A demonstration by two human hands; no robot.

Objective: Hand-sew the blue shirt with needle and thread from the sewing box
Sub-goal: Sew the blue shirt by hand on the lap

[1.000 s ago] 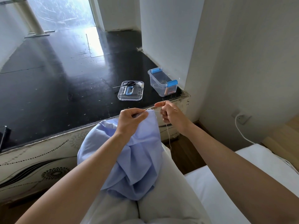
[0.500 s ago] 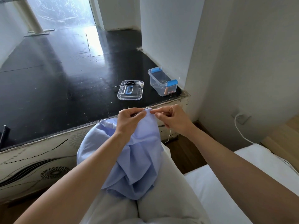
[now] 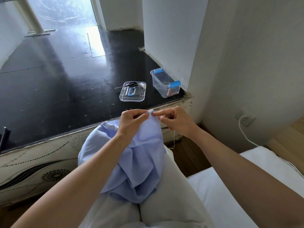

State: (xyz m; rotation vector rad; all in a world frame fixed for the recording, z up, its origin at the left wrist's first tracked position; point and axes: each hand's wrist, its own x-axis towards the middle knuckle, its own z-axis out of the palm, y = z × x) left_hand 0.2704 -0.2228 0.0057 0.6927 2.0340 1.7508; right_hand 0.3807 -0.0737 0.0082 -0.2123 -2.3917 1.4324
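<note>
Still draped over lap: blue shirt (image 3: pixel 131 162). Brought right hand (image 3: pixel 178 120) back down to raised edge, pinching it; pinching same edge with left hand (image 3: pixel 131 121). Beyond, on ledge (image 3: pixel 65 96): sewing box (image 3: pixel 165 85), lid (image 3: pixel 139 96), scissors (image 3: pixel 131 84). Dangling below right hand: thread (image 3: pixel 174 139).

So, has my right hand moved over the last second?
Yes: the right hand dipped slightly leftward, away from the clear sewing box, its fingers now touching the blue shirt.

No legible text, label, brand, number or sign anywhere, neither on the clear sewing box (image 3: pixel 158 87), its lid (image 3: pixel 133 98), nor the wall socket (image 3: pixel 246 120).
</note>
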